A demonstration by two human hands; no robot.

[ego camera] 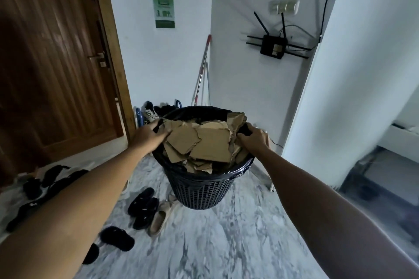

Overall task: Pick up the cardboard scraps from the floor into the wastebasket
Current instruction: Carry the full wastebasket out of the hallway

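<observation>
- Left hand (148, 135): fingers curled over the left rim of the wastebasket (199, 190), fingertips dipping inside and touching the nearest cardboard scraps (204, 140). Thumb hidden; it read as a grip on the rim.
- Right hand (254, 137): fingers wrapped over the right rim, knuckles up, clamped on rim and the black liner (243, 169) folded over it.
- Both forearms reached forward from the camera, roughly level, one to each side of the basket.
- Basket appeared lifted clear of the marble floor (226, 244); its base showed above the tiles with shadow beneath. Judged, not certain.
- Scraps: torn brown corrugated pieces heaped to rim height and above, one flap sticking up at the far right edge. No cardboard visible on the floor in view, so the gathering looked largely done.
- Handling, by judgement: cardboard light, stiffish, rough-torn, not slippery; loose pile liable to shift or spill if the basket tilted. Mesh plastic wall probably flexes under squeeze, so opposite points of the rim were the sound hold. Liner film slick underhand.
- Surroundings: black slippers (144, 207) and a beige slipper (159, 217) on the floor left of the basket, more dark footwear further left; wooden door (54, 63); mop handle (203, 68) in the corner; router (273, 47) on the wall.
</observation>
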